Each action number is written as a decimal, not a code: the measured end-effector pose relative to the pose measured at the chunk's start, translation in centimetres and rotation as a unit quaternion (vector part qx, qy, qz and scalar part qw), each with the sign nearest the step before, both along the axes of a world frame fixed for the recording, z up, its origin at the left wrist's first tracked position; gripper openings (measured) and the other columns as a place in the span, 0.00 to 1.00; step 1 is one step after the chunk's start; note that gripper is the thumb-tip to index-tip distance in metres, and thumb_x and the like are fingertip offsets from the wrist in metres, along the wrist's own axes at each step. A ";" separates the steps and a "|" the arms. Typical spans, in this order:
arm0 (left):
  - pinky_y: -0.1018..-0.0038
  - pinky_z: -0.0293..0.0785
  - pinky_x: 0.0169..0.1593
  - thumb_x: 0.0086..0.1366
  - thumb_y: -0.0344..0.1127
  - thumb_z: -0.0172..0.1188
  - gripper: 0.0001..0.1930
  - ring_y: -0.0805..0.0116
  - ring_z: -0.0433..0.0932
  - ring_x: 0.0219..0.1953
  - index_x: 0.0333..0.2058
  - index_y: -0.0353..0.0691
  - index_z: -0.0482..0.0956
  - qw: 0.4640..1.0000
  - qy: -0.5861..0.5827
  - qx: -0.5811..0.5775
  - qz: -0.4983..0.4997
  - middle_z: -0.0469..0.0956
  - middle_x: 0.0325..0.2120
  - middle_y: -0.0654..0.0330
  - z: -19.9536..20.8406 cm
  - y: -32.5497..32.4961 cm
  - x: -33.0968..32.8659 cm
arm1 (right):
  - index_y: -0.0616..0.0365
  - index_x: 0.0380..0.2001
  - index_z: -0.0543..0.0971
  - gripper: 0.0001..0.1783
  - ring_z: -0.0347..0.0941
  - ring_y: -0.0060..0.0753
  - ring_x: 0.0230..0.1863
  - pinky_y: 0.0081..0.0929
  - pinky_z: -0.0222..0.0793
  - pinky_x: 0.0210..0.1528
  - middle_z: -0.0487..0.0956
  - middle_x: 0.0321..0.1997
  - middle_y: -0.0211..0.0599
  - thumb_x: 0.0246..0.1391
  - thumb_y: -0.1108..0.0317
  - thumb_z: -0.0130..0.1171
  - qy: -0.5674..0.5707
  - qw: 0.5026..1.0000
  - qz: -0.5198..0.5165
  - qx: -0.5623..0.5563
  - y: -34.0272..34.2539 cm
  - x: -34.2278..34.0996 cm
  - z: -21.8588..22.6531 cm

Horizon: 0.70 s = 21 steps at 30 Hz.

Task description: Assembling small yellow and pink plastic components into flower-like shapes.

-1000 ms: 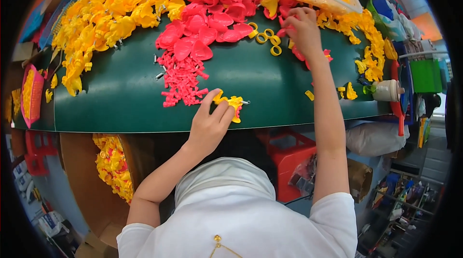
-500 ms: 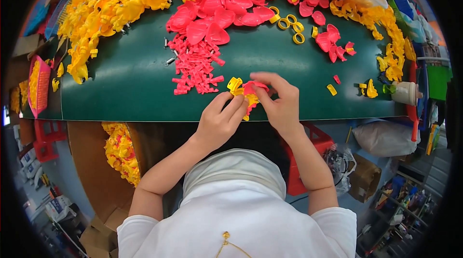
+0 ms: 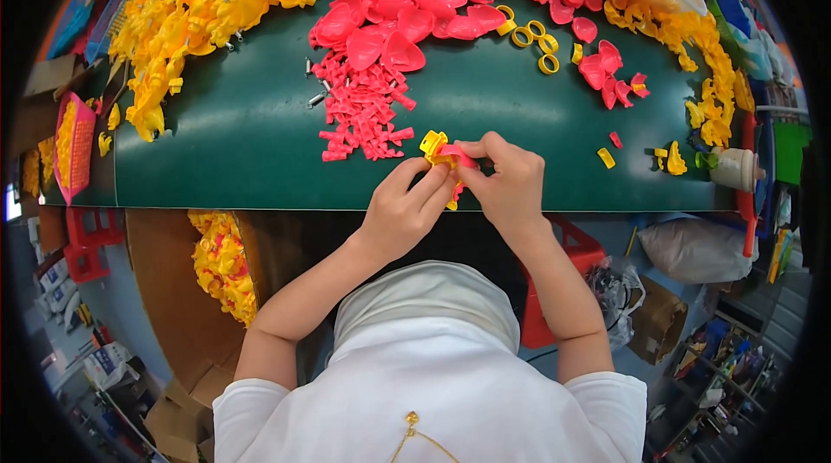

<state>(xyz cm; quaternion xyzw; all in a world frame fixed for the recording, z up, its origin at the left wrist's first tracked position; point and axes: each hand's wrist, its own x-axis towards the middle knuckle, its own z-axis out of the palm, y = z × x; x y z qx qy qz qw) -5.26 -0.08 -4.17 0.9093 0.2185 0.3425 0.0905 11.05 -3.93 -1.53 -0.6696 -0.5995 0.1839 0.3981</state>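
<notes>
Near the front edge of the green table (image 3: 260,164), my two hands meet over a small yellow and pink plastic assembly. My left hand (image 3: 400,210) pinches its yellow plastic part (image 3: 433,144), whose squarish end sticks up past the fingertips. With thumb and fingers, my right hand (image 3: 509,184) grips a curved pink plastic piece (image 3: 460,157) against the yellow part. Below the fingers, a bit of yellow and pink shows; the rest is hidden. Just beyond my left hand lies a heap of small pink pegs (image 3: 368,121), with a few metal pins (image 3: 317,100) beside it.
Yellow plastic parts (image 3: 216,26) heap up at the far left, pink shells (image 3: 389,22) at the far middle. Several yellow rings (image 3: 548,64) lie right of the shells. A white jar (image 3: 736,170) stands at the right edge, a pink basket (image 3: 78,160) at the left.
My right fingers, more spread before, have closed in on the pink piece, which now sits closer against the yellow part. The whole view has shifted slightly.
</notes>
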 end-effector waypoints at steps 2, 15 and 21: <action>0.72 0.77 0.37 0.47 0.26 0.62 0.15 0.61 0.75 0.38 0.37 0.33 0.80 1.000 0.005 0.009 -0.002 0.77 0.38 0.57 0.0 0.2 -0.1 | 0.64 0.30 0.79 0.09 0.82 0.34 0.33 0.21 0.74 0.32 0.83 0.33 0.44 0.43 0.74 0.68 -0.044 0.998 0.021 -0.025 0.1 0.6 1.2; 0.72 0.77 0.35 0.45 0.26 0.62 0.14 0.62 0.74 0.36 0.35 0.34 0.80 1.000 -0.002 0.010 -0.004 0.77 0.35 0.60 -0.5 0.2 0.2 | 0.64 0.45 0.80 0.15 0.78 0.38 0.38 0.29 0.70 0.44 0.83 0.38 0.40 0.52 0.73 0.59 0.032 0.987 0.143 -0.063 -0.9 2.9 1.4; 0.71 0.77 0.37 0.45 0.30 0.67 0.13 0.59 0.75 0.38 0.32 0.35 0.79 0.999 0.005 0.045 -0.004 0.75 0.36 0.59 -0.4 0.0 0.4 | 0.63 0.43 0.81 0.15 0.77 0.34 0.34 0.23 0.70 0.39 0.83 0.37 0.42 0.50 0.77 0.61 0.067 0.997 0.016 0.030 -2.2 1.0 -0.6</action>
